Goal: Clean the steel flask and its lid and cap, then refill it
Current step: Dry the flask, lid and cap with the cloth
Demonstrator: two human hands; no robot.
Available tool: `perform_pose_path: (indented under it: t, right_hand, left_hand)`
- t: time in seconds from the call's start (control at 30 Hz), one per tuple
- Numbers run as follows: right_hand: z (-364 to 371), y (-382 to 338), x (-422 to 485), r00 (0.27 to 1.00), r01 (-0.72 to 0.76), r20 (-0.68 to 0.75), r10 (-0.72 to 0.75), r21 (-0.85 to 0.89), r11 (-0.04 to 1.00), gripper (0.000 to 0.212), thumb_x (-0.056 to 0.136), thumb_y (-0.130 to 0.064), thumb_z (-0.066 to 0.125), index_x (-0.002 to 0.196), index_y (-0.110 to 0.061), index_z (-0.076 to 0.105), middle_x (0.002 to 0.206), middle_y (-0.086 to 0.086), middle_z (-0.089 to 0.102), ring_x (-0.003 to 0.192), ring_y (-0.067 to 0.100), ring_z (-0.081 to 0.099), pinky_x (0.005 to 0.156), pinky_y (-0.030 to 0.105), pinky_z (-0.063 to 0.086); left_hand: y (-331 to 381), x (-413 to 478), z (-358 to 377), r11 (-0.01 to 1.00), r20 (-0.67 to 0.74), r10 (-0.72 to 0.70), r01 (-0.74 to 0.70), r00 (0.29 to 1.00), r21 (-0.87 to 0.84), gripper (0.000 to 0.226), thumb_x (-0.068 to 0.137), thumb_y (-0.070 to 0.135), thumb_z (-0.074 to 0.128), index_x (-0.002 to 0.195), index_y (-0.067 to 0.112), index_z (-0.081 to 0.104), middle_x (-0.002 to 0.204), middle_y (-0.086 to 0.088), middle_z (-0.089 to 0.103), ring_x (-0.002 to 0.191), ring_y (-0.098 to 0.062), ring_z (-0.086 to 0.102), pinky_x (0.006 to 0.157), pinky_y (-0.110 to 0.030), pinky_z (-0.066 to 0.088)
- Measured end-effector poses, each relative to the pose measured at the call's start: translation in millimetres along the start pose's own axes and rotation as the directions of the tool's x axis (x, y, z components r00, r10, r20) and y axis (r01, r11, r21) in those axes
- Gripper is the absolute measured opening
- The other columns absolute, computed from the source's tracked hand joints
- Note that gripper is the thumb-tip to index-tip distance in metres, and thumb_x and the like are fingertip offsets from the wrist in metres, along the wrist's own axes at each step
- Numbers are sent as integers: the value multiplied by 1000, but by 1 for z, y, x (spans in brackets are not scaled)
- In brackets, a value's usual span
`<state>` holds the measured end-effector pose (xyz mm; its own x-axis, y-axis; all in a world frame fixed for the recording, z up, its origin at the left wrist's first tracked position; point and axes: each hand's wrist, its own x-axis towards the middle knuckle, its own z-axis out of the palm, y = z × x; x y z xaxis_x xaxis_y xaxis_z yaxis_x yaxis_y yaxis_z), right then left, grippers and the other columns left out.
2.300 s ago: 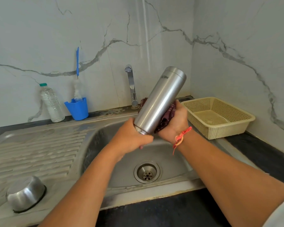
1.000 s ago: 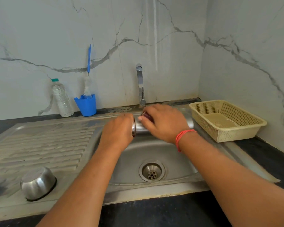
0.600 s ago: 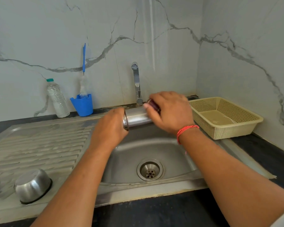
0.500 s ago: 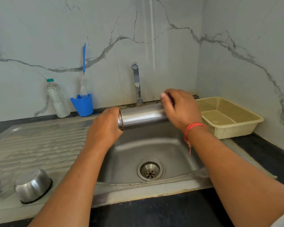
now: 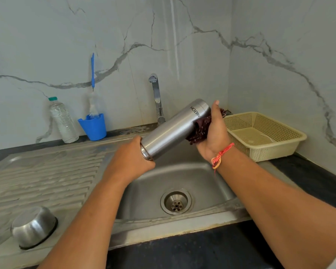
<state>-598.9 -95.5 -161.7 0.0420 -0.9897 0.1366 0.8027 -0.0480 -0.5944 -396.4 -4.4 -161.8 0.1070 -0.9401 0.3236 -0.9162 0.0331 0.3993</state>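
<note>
The steel flask (image 5: 174,130) is tilted over the sink basin (image 5: 208,183), its near end low at the left and its far end raised toward the right. My left hand (image 5: 131,162) grips the near, lower end. My right hand (image 5: 214,133) holds a dark red patterned cloth (image 5: 199,127) against the flask's upper end, fingers pointing up. The flask's printed lettering reads upside down. An upturned steel cup (image 5: 33,227) rests on the draining board at the lower left.
A tap (image 5: 156,98) stands behind the basin. A blue cup (image 5: 93,126) holding a blue-handled bottle brush (image 5: 92,84) and a plastic water bottle (image 5: 62,121) stand by the back wall. A beige plastic basket (image 5: 264,134) sits on the right counter. The ribbed draining board (image 5: 45,181) lies left.
The flask went from lying level over the basin to tilted with its far end up. My right hand slid with the cloth to the flask's upper end.
</note>
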Motion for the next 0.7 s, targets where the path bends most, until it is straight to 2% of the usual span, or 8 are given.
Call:
perform_pose_path:
  t: [0.07,0.13,0.2,0.33,0.43,0.53,0.6,0.7]
  right_hand:
    - [1,7,-1,999,34,-25,-35,-14,999,68,91,-62,59,136,-11,57,128,17,68,117,31,67,102,54,51]
    - [5,17,-5,999,25,-40,-27,-59,998,81,81,-63,71,140,-12,48,128,17,67,114,32,68,96,55,54]
    - [9,28,-12,999,-32,-30,28,-113,993,97,70,-65,80,142,-15,41,128,16,67,110,30,70,94,54,56]
    - [14,36,-16,998,-53,-44,46,-153,987,96,65,-53,88,140,-18,39,125,13,68,106,28,72,91,51,58]
    - [13,18,-10,981,-28,-192,-6,-177,984,101,54,-51,93,136,-16,45,116,11,72,99,28,74,84,54,59]
    - [1,-5,-1,931,14,-355,-85,-197,980,102,44,-45,96,131,-15,52,113,10,71,99,29,73,80,57,60]
    - [-6,-16,0,909,41,-395,-132,-232,972,100,45,-41,96,131,-17,51,115,8,69,102,29,71,82,56,60]
    - [-8,-18,-4,919,57,-359,-161,-282,958,78,65,-28,89,132,-18,50,115,8,66,102,28,68,86,55,59]
  left_hand:
    - [12,1,7,1000,9,5,-5,1000,10,65,72,30,86,127,26,52,99,7,62,85,-14,63,73,-32,55]
    - [24,1,12,999,-11,11,-10,1000,30,63,75,30,84,128,23,51,103,1,64,89,-21,65,79,-38,58]
    - [31,2,15,998,-66,27,-23,997,63,57,77,30,82,123,20,50,101,-3,66,87,-26,66,77,-41,59]
    - [29,1,12,995,-110,51,-42,993,87,53,77,31,81,118,22,49,94,-1,64,82,-26,65,73,-42,59]
    - [25,-3,11,990,-90,81,-70,993,120,53,79,30,81,121,23,49,95,0,63,82,-25,64,72,-39,57]
    - [23,-7,12,984,-21,108,-103,994,148,53,80,30,81,122,23,49,96,4,60,82,-21,63,70,-36,54]
    - [21,-6,13,981,22,117,-119,993,150,54,80,31,82,122,25,49,96,5,60,82,-18,61,67,-32,51]
    - [12,-4,11,984,61,98,-106,993,141,57,78,33,84,122,27,48,101,5,62,82,-13,60,63,-27,45]
